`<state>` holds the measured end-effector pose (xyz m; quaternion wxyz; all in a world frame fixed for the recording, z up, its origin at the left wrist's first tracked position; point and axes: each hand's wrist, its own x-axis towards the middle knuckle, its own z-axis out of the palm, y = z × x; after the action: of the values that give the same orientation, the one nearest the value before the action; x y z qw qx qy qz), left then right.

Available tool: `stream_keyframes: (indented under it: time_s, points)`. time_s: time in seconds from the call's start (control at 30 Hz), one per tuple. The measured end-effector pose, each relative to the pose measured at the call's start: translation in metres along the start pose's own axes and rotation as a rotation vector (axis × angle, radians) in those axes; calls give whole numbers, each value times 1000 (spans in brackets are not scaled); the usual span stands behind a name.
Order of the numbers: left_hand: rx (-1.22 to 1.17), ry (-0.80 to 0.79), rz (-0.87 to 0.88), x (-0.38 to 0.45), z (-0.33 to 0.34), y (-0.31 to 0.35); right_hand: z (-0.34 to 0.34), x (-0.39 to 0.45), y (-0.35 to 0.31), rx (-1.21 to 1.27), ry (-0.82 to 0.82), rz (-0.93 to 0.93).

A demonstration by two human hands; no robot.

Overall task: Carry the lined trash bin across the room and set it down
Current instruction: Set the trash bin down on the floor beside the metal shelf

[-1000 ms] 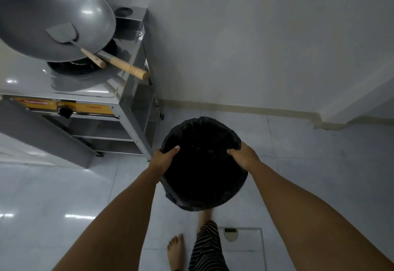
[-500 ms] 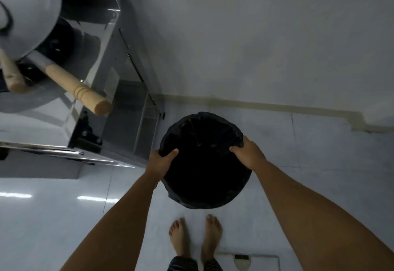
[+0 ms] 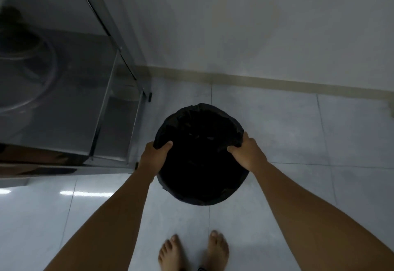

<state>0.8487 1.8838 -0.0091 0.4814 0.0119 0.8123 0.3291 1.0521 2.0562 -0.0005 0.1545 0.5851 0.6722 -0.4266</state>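
A round trash bin (image 3: pixel 200 164) lined with a black plastic bag is in the middle of the head view, seen from straight above. My left hand (image 3: pixel 154 155) grips its left rim, thumb inside the liner. My right hand (image 3: pixel 247 153) grips the right rim the same way. The bin is low over the pale floor tiles, just right of the stove stand; I cannot tell whether its base touches the floor. The bin's inside is dark and its contents do not show.
A stainless-steel stove stand (image 3: pixel 70 104) fills the left side, its corner leg (image 3: pixel 136 165) close to my left hand. A pale wall with a beige skirting (image 3: pixel 277 82) runs behind the bin. My bare feet (image 3: pixel 194 251) stand on the tiles below it.
I have stepped closer to the wall and the view has dropped lower. The wok and its wooden handle have left the frame. The bin, still held by both hands, sits lower beside the stand.
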Motion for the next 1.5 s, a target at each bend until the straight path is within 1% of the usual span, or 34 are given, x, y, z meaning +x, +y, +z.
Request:
stream_keyframes:
  time_s: [0.23,0.33,0.4,0.43,0.5,0.57,0.63,0.7,0.77,0.87,0.97,1.07,1.5]
  points:
    - [73,64,2,61,13,-34,52,43,21,-78,86,-17]
    - [127,138,66,72,20,-38,63,49,27,-92,183,-51]
    - [176,183,132,69,26,-42,70,46,30,-54,263,-80]
    - [252,210,180,65,30,-48,76,41,34,-49,317,-100]
    - [556,280,339,52,36,-66,92,27,47,-93,431,-136]
    - [792,296,497,47,37,-86,106,18,60,-139,485,-157]
    - [886,261,533,50,35,-99,116,18,70,-175,470,-172]
    - [932,273,551,56,35,-107,124,22,74,-190,453,-186]
    - [940,302,569,60,36,-110,130,25,75,-189,487,-192]
    - [871,327,584,66,39,-110,136,31,74,-170,547,-188]
    - [848,327,605,76,39,-102,133,41,70,-173,551,-176]
    - [854,321,606,87,38,-84,126,55,60,-179,565,-176]
    - [830,405,688,168,38,15,67,154,-12,-159,648,-260]
